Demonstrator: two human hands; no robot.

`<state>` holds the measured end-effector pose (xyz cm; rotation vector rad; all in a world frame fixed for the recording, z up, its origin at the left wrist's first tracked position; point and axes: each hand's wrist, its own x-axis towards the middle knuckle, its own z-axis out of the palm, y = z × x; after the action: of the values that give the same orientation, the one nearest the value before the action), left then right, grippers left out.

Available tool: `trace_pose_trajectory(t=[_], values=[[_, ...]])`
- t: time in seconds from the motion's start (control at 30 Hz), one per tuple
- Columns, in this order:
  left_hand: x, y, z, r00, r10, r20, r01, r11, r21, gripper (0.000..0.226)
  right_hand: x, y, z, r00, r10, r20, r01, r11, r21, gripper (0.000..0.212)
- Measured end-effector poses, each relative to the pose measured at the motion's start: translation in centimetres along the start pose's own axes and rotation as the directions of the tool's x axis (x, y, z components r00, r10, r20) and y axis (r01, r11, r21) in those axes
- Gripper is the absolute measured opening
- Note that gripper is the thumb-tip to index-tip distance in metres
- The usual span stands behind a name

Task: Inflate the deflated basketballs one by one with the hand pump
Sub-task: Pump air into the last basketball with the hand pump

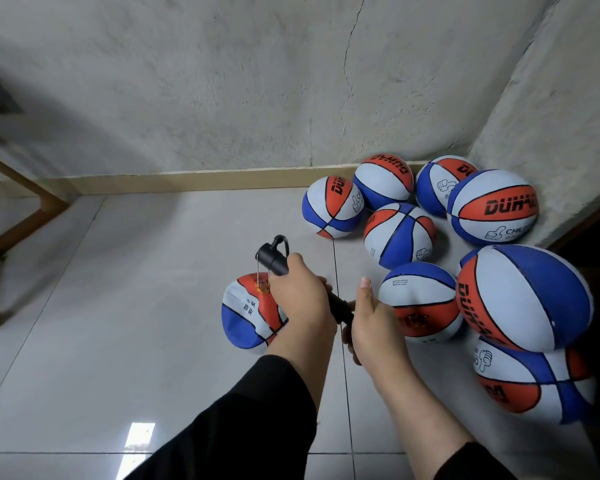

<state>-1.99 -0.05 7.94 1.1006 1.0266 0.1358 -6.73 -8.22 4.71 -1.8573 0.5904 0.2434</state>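
A black hand pump (274, 259) is held above the floor. My left hand (300, 292) grips its barrel. My right hand (373, 323) grips the handle end of the pump, thumb raised. A thin needle hangs from the pump's head down onto a dented, deflated red, white and blue basketball (248, 315) lying on the tiles just left of my left hand. Whether the needle is inside the valve I cannot tell. Another dented basketball (421, 299) lies just right of my right hand.
Several round red, white and blue basketballs (492, 206) are piled in the corner at the right, against the rough grey wall (257, 81). A large basketball (523, 296) sits on another at the right edge. A wooden frame (14, 202) stands at the left. White floor tiles (118, 306) spread left.
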Motion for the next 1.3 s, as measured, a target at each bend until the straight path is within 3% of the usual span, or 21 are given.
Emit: trace_pose_trajectory(t=[0.23,0.37,0.7,0.97,1.3], values=[[3.1,2.0,-1.2,0.998,-0.025,-0.053,0.022,0.998,-0.058,0.026,-0.1,1.5,-2.1,0.989,0.148,0.021,-0.149,0.981,0.122,0.07],[1.4,0.7,-1.1,0.998,0.025,-0.059,-0.025,1.0,-0.008,0.017,-0.3,1.8,-1.6,0.977,0.211,0.033,-0.213,0.97,0.115,0.074],[-1.0,-0.2,0.6,0.999,0.026,0.02,-0.026,1.0,0.004,0.008,-0.2,-0.4,-0.6,0.994,0.096,0.054,-0.099,0.994,0.043,0.065],[2.8,1.9,-1.1,0.999,0.019,-0.04,-0.02,1.0,-0.023,0.028,-0.7,1.5,-2.5,0.968,0.251,0.024,-0.251,0.952,0.177,0.072],[-1.3,-0.7,0.3,0.999,0.032,0.016,-0.032,0.999,-0.02,0.005,-0.2,-0.4,-0.7,0.984,0.172,0.054,-0.176,0.982,0.073,0.077]])
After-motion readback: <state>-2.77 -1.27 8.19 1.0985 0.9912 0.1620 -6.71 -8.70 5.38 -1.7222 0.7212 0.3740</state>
